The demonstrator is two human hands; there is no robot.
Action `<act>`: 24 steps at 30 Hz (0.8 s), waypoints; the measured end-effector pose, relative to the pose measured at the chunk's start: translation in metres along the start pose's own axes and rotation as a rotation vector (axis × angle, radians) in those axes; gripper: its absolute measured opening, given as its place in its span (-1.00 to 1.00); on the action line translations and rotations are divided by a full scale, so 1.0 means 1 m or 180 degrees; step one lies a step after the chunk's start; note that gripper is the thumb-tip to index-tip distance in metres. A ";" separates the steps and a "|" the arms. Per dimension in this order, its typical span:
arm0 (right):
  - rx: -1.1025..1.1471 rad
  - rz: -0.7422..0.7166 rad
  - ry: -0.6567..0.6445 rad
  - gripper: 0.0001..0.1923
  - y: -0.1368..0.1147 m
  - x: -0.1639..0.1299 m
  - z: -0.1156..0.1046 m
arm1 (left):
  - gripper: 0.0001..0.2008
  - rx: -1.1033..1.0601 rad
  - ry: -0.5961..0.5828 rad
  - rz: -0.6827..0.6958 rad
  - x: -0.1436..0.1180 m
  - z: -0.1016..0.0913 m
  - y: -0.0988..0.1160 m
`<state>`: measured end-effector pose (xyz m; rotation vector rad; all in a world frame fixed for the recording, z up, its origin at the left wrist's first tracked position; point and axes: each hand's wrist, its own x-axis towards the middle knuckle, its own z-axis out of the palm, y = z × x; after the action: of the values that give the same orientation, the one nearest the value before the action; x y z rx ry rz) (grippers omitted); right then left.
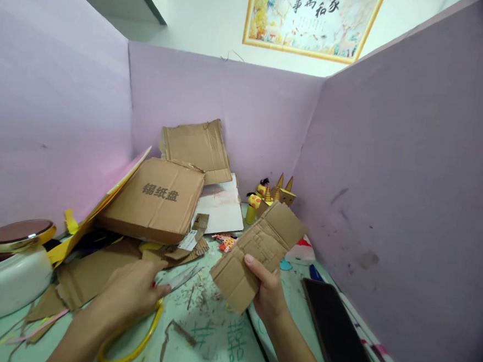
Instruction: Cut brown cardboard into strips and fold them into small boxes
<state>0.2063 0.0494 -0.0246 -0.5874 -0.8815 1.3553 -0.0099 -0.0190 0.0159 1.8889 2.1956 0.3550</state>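
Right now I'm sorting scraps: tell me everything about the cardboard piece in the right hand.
The cardboard piece is brown corrugated board, roughly rectangular with ragged edges, creased by fold lines and faint pencil marks. It is held tilted above the green table, the right hand gripping its lower edge, thumb on the front.

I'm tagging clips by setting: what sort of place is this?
Probably a partitioned craft desk indoors: lilac divider panels wall in a green tabletop strewn with brown cardboard scraps, yellow-handled scissors and small yellow paper figures.
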 end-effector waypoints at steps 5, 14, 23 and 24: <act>-0.0309 0.0253 -0.0410 -0.50 0.009 -0.014 0.006 | -0.26 -0.3166 -0.0355 0.0146 -0.006 0.024 0.032; -0.0651 0.0376 -0.0744 -0.65 0.011 -0.023 0.016 | -0.52 -0.4294 -0.0519 0.0193 -0.013 0.062 0.062; 0.0740 0.0668 -0.0024 -0.44 -0.014 0.003 0.009 | -0.62 -0.5628 -0.1028 -0.0320 -0.011 0.058 0.067; 0.0707 0.0675 -0.0010 -0.44 -0.014 0.004 0.009 | -0.61 -0.5563 -0.1072 -0.0346 -0.010 0.059 0.067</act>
<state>0.2073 0.0497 -0.0078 -0.5167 -0.6729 1.6219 0.0729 -0.0176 -0.0179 0.6775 0.8805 1.2283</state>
